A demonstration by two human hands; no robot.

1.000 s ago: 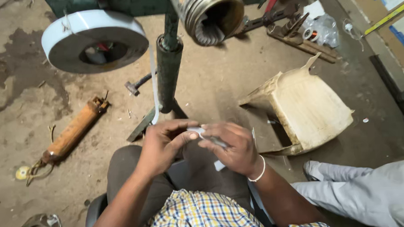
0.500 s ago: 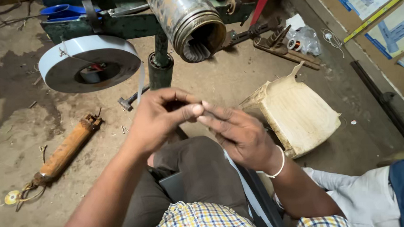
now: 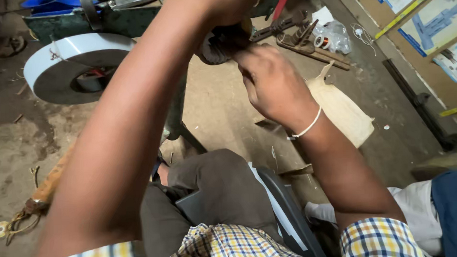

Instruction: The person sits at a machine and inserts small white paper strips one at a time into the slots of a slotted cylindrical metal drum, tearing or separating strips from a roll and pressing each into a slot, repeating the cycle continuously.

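My left hand point(image 3: 228, 6) reaches up to the top edge of the view and rests on the dark ribbed open end of a metal cylinder point(image 3: 216, 45); most of that hand is cut off. My right hand point(image 3: 271, 77), with a white band on the wrist, has its fingertips pressed together at the cylinder's mouth. Anything pinched in those fingers is hidden. My left forearm crosses the middle of the view and covers much of the cylinder. A grey and white strip point(image 3: 279, 205) lies over my lap.
A big roll of white strip point(image 3: 49, 66) hangs at the left by a green metal stand point(image 3: 128, 20). On the dirt floor lie an orange-brown tube tool point(image 3: 50, 183), a cream plastic shell point(image 3: 342, 112) and metal tools point(image 3: 306, 34). Another person's white and blue clothing point(image 3: 436, 212) is at the bottom right.
Both hands have risen from my lap to the cylinder's open end. My view has moved closer and tilted, so my left arm now fills the middle.
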